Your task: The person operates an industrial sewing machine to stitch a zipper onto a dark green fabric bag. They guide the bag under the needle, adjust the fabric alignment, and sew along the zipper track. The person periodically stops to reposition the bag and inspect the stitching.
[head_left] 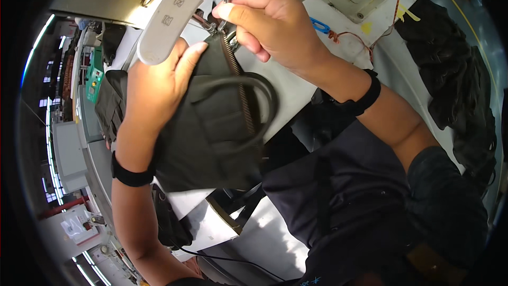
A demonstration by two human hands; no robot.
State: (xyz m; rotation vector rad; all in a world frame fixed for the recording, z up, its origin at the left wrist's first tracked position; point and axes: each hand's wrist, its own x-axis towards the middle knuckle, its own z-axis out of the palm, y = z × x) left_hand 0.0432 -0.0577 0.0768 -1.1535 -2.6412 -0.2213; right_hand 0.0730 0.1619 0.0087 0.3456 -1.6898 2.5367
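A dark olive bag [185, 153] hangs in front of me, its top reaching under a sewing machine's pale head [182, 13]. A zipper [245, 103] runs down the bag, and a rounded carry handle [273, 98] arches beside it. My left hand [156, 85] is closed on the bag's upper left edge, thumb stretched along the cloth; the machine head hides some of its fingers. My right hand [280, 29] is pinched shut beside the metal needle and foot parts [216, 25], close to the zipper's top end. What sits between its fingertips is too small to make out.
Dark cloth pieces [447, 69] are heaped at the right. A blue loop-shaped tool [319, 25] with an orange cord lies on the white machine table beyond my right wrist. Further left are another dark bag [112, 103] and a green box [94, 77].
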